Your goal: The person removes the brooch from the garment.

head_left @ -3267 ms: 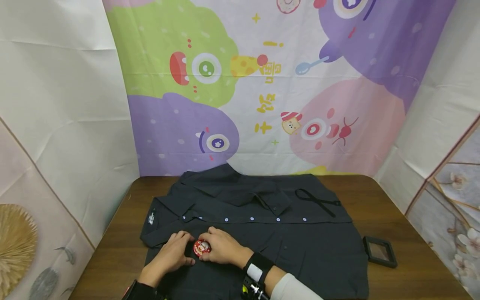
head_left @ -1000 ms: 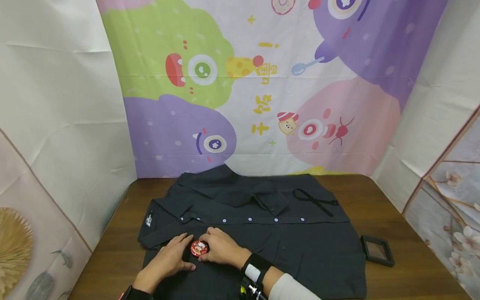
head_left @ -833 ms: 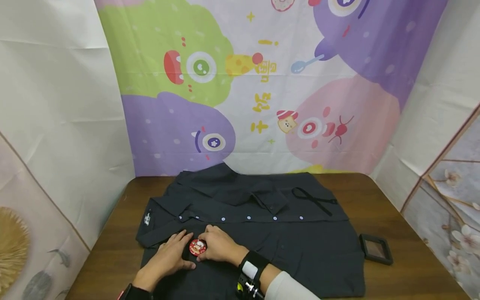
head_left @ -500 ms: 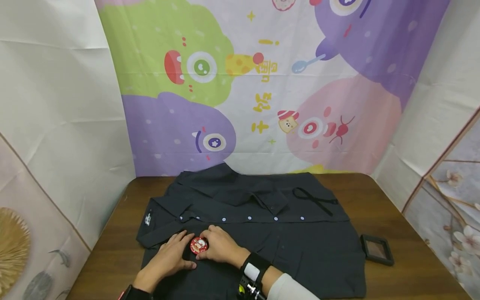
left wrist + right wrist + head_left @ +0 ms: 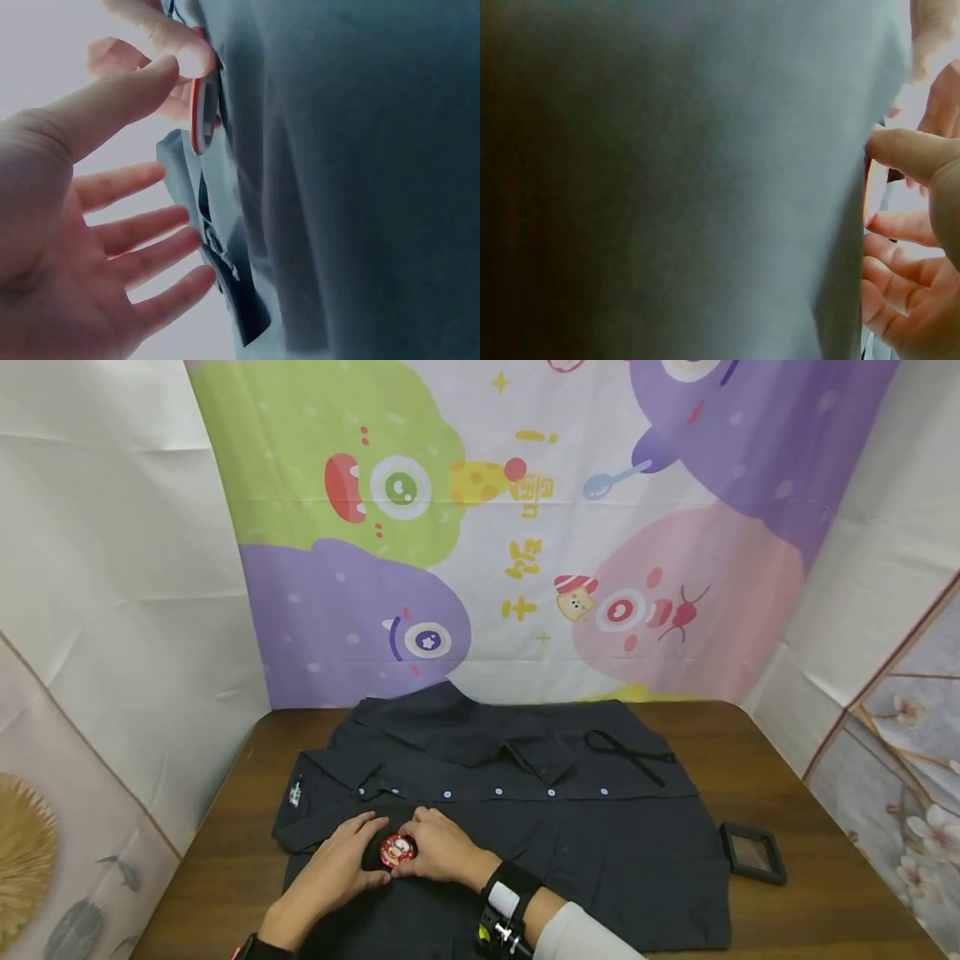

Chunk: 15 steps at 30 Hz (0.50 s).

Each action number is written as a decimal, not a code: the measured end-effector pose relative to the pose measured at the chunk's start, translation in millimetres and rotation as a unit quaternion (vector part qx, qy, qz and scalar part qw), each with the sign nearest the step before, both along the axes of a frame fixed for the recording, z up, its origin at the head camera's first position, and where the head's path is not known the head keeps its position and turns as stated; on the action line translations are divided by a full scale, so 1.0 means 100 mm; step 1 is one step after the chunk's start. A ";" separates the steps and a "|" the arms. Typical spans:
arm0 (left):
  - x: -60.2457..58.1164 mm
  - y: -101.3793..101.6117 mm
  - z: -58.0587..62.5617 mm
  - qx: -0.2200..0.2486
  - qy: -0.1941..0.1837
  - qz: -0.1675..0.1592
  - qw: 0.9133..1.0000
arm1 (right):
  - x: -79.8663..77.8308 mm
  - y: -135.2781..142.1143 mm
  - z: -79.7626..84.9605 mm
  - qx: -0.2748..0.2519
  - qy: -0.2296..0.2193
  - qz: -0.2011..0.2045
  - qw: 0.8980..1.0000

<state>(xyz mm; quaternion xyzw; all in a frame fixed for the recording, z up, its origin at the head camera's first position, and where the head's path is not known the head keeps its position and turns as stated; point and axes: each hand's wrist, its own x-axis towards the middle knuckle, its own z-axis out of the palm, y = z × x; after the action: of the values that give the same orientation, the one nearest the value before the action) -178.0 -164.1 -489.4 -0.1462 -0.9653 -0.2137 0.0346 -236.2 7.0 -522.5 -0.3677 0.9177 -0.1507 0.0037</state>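
A black button-up shirt [image 5: 615,860] lies spread on the table, its row of pale buttons running crosswise. On its front is a round red pin badge [image 5: 396,851] with a cartoon print; the left wrist view catches the badge [image 5: 200,124] edge-on against the cloth. My right hand [image 5: 447,853] pinches it by the rim between thumb and index finger. To the left of the badge, my left hand [image 5: 335,870] rests on the shirt with fingers extended and spread. Its thumb tip comes close to the right thumb; whether they touch, I cannot tell. The badge's back is hidden.
A thin black strap [image 5: 630,755] lies looped over the shirt's upper right. Right of the shirt, a small black square frame [image 5: 753,853] sits on the brown wooden table [image 5: 780,777]. A cartoon-print cloth [image 5: 517,677] hangs behind the table.
My left thumb has moved up and right, closer to the badge and right thumb. The right hand keeps its pinch on the badge, which has turned slightly. The head view has shifted a little.
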 end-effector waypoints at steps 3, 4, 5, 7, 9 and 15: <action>-0.02 0.00 0.01 -0.002 0.032 -0.008 0.999 | -0.01 0.01 0.01 -0.002 0.006 -0.003 1.000; -0.03 0.00 0.00 -0.003 0.036 -0.008 0.999 | -0.01 0.01 0.01 -0.001 0.008 -0.004 1.000; -0.03 -0.01 0.00 -0.005 0.035 -0.007 0.999 | -0.01 0.01 0.01 0.000 0.009 -0.005 1.000; -0.05 -0.02 -0.01 -0.010 0.025 -0.002 1.000 | -0.01 0.01 0.02 0.001 0.005 -0.006 1.000; -0.06 -0.04 -0.03 -0.013 0.004 0.004 1.000 | -0.01 0.00 0.02 0.003 0.001 -0.006 1.000; -0.07 -0.07 -0.08 -0.017 -0.054 0.018 0.998 | 0.01 0.00 0.01 -0.009 -0.006 -0.008 1.000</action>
<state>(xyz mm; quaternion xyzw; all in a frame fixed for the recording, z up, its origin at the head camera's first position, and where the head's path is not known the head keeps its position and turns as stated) -184.9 -171.1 -497.4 -0.1175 -0.9717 -0.2041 -0.0157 -235.4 7.4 -521.4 -0.3592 0.9192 -0.1613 0.0048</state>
